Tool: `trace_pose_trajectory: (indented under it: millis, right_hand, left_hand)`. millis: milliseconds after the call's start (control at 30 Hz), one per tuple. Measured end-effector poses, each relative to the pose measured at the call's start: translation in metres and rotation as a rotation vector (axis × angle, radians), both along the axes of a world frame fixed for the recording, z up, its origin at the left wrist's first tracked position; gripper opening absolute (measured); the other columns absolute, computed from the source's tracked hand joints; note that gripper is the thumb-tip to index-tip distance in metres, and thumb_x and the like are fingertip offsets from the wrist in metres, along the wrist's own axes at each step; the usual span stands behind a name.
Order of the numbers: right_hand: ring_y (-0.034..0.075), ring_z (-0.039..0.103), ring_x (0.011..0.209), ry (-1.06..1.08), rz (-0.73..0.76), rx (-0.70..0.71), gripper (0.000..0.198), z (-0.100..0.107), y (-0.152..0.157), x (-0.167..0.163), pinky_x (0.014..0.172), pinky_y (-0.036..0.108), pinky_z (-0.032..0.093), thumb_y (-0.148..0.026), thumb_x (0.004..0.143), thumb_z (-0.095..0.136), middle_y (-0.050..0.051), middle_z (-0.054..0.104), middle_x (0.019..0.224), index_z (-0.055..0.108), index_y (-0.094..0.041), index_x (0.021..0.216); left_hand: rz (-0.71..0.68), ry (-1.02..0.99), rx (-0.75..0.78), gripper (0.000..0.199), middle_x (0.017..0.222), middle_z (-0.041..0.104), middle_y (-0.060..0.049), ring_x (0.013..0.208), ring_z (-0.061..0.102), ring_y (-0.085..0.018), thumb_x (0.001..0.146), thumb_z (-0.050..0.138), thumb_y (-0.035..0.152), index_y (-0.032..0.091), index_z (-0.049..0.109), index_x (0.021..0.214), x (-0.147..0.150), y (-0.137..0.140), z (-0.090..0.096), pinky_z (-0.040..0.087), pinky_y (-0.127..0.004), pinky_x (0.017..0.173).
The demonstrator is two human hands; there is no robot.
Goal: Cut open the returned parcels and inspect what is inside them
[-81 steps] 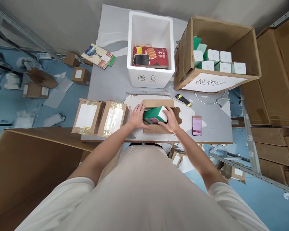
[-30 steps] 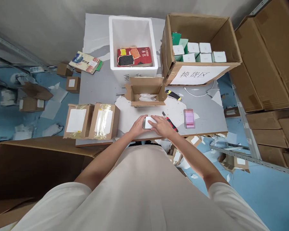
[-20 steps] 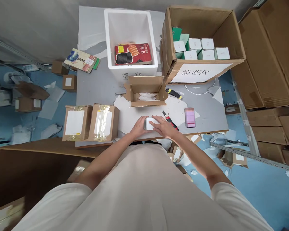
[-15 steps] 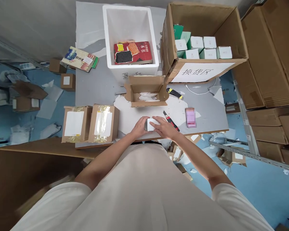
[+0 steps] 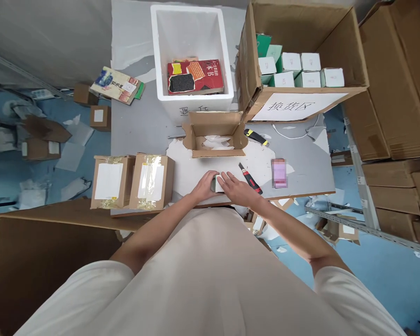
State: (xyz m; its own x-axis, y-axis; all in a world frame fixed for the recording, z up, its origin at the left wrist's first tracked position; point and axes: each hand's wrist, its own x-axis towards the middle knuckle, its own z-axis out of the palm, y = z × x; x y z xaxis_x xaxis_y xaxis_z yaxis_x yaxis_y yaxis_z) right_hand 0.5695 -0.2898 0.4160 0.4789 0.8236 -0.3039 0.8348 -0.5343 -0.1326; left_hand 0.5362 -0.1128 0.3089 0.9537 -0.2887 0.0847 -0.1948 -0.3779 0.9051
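Note:
Between my hands, at the front edge of the table, is a small white box [image 5: 219, 184] with a greenish side. My left hand [image 5: 205, 185] grips it from the left, fingers curled along its side. My right hand [image 5: 238, 188] lies over its top and right side, covering part of it. Just beyond stands an open cardboard box [image 5: 217, 153] with crumpled white paper [image 5: 217, 142] inside. A red and black utility knife [image 5: 251, 179] lies close to the right of my right hand. Farther back is a yellow and black utility knife [image 5: 256, 136].
Two taped cartons [image 5: 151, 182] stand at the left. A white foam box [image 5: 192, 103] holds books, and another book [image 5: 117, 85] lies beside it. At back right, a large cardboard box [image 5: 254, 109] holds several white-topped green boxes [image 5: 283, 80]. A pixelated pink item [image 5: 279, 173] lies right.
My right hand has shifted slightly over the small box's top, covering more of it. The small box has turned a little, showing more of its greenish side. The view has moved slightly.

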Motion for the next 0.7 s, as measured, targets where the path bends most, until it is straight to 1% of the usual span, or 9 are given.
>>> trace_pose_trajectory:
  millis: [133,333,467,533,633,700]
  right_hand:
    - [0.035,0.049,0.129,-0.026,0.038,0.043,0.048,-0.008,-0.009,0.007,0.097,0.046,0.05,-0.015,0.092,0.036,0.022,0.051,0.14,0.045,-0.006,0.139]
    - [0.034,0.046,0.133,-0.054,-0.009,0.125,0.048,-0.015,-0.014,0.012,0.103,0.05,0.046,-0.017,0.094,0.037,0.021,0.05,0.141,0.045,-0.006,0.139]
    - [0.034,0.041,0.136,-0.006,-0.018,0.188,0.051,-0.02,-0.019,0.011,0.108,0.054,0.041,-0.017,0.093,0.04,0.021,0.048,0.143,0.041,-0.006,0.142]
    - [0.033,0.042,0.136,0.028,-0.036,0.219,0.051,-0.022,-0.024,0.01,0.108,0.055,0.041,-0.017,0.092,0.04,0.021,0.049,0.142,0.042,-0.006,0.142]
    - [0.03,0.05,0.13,0.074,-0.093,0.284,0.047,-0.023,-0.031,0.01,0.103,0.05,0.047,-0.018,0.093,0.037,0.018,0.054,0.138,0.048,-0.009,0.138]
    - [0.025,0.059,0.119,0.115,-0.202,0.341,0.046,-0.023,-0.033,0.013,0.095,0.043,0.054,-0.019,0.094,0.033,0.015,0.06,0.131,0.05,-0.015,0.136]
  left_hand:
    - [-0.021,-0.028,-0.021,0.07,0.118,0.055,-0.015,0.114,0.055,-0.03,0.067,0.077,0.045,0.018,0.043,0.122,0.006,0.0,-0.001,0.05,-0.048,0.094]
    - [-0.05,-0.029,-0.026,0.072,0.12,0.056,-0.016,0.116,0.055,-0.031,0.067,0.078,0.047,0.019,0.043,0.123,0.023,0.003,0.004,0.049,-0.051,0.096]
    - [-0.116,-0.008,-0.044,0.072,0.121,0.056,-0.016,0.117,0.055,-0.032,0.067,0.077,0.048,0.02,0.044,0.124,0.03,0.006,0.002,0.048,-0.051,0.098]
    - [-0.136,-0.007,-0.049,0.072,0.122,0.056,-0.016,0.118,0.054,-0.032,0.067,0.077,0.047,0.02,0.044,0.125,0.032,0.006,0.0,0.047,-0.052,0.099]
    - [-0.189,-0.019,-0.052,0.071,0.124,0.056,-0.017,0.119,0.054,-0.032,0.069,0.076,0.043,0.019,0.044,0.127,0.032,0.007,-0.002,0.046,-0.052,0.1]
    - [-0.223,-0.036,-0.05,0.069,0.125,0.056,-0.017,0.119,0.054,-0.032,0.071,0.075,0.041,0.018,0.043,0.129,0.031,0.008,-0.002,0.046,-0.051,0.101]
